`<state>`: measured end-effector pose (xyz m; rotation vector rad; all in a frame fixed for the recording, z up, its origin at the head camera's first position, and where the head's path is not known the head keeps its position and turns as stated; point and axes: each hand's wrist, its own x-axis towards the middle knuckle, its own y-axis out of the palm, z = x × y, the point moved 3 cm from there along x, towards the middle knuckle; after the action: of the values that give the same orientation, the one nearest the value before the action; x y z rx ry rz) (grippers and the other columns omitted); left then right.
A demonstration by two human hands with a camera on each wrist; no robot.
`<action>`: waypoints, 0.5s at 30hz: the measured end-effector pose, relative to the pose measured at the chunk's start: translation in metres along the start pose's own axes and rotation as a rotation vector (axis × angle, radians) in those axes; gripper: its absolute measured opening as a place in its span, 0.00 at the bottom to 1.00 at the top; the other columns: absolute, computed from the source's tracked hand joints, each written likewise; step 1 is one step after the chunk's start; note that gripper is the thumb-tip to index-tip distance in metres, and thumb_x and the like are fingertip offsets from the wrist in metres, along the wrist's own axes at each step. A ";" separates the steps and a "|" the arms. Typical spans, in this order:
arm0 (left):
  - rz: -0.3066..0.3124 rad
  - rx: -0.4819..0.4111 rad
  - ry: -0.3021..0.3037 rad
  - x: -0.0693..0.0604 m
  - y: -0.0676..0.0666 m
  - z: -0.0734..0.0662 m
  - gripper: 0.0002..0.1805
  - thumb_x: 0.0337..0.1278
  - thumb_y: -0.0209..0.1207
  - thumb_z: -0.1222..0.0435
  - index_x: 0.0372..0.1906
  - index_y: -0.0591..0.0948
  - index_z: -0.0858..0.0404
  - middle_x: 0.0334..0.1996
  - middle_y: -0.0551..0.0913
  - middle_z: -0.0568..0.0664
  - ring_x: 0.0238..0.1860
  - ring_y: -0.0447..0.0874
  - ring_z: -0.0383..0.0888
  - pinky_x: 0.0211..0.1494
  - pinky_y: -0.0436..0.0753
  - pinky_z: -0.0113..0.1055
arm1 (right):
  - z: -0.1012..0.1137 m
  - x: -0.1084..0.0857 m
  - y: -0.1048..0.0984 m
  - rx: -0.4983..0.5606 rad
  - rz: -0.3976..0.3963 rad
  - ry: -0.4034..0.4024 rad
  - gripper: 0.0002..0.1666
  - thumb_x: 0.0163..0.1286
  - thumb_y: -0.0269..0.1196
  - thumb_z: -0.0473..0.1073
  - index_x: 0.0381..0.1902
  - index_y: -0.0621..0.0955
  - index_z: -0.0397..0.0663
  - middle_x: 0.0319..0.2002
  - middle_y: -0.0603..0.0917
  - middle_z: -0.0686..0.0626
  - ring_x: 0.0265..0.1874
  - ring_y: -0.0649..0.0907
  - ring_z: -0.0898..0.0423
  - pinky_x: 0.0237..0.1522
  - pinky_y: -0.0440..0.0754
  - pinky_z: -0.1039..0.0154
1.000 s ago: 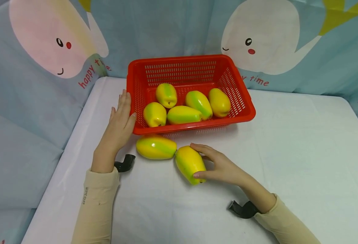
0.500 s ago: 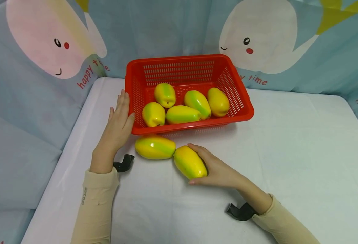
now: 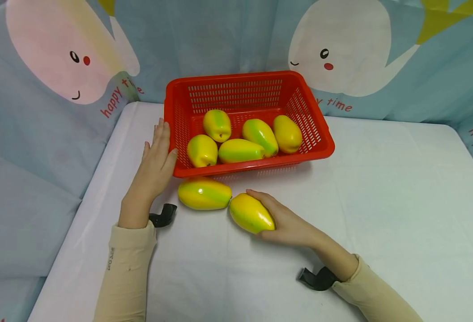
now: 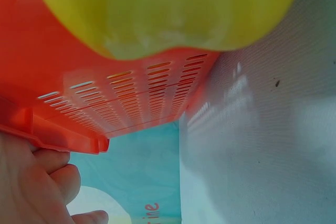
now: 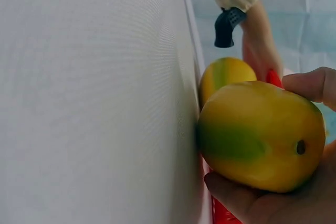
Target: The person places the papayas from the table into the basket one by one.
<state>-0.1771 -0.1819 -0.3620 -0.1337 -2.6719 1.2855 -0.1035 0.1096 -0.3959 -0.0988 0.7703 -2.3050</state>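
Observation:
A yellow-green papaya (image 3: 251,213) lies on the white cloth in the head view, and my right hand (image 3: 286,219) grips it from the right. In the right wrist view, thumb and fingers sit on opposite sides of this papaya (image 5: 262,135). A second papaya (image 3: 205,193) lies to its left, against the front of the red basket (image 3: 256,166). My left hand (image 3: 152,165) rests along the basket's left wall with straight fingers. Several more papayas, such as the front one (image 3: 241,150), lie inside the basket.
A blue curtain (image 3: 220,40) with whale prints hangs behind the white table (image 3: 401,201). Black curved pieces sit by both wrists, one at the left (image 3: 164,215) and one at the right (image 3: 317,279).
My right hand has closed more fully round the papaya, and its thumb has shifted. The papaya has turned slightly towards the right. My left hand stays against the basket.

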 end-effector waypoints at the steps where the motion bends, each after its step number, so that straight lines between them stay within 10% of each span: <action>1: 0.000 0.000 0.000 0.000 0.000 0.000 0.34 0.70 0.35 0.58 0.75 0.39 0.63 0.75 0.35 0.48 0.74 0.31 0.45 0.71 0.35 0.54 | 0.000 0.000 0.000 0.003 0.000 -0.002 0.51 0.52 0.64 0.40 0.73 0.56 0.53 0.67 0.63 0.53 0.61 0.67 0.54 0.62 0.65 0.47; 15: -0.008 0.000 0.004 0.000 0.000 0.001 0.34 0.70 0.35 0.57 0.75 0.40 0.63 0.75 0.35 0.48 0.74 0.31 0.45 0.71 0.36 0.55 | -0.002 0.001 0.000 0.004 -0.039 0.037 0.53 0.52 0.71 0.45 0.72 0.57 0.57 0.67 0.65 0.55 0.63 0.66 0.54 0.64 0.63 0.47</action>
<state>-0.1772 -0.1823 -0.3624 -0.1261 -2.6663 1.2809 -0.1047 0.1099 -0.3975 -0.0709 0.7893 -2.3511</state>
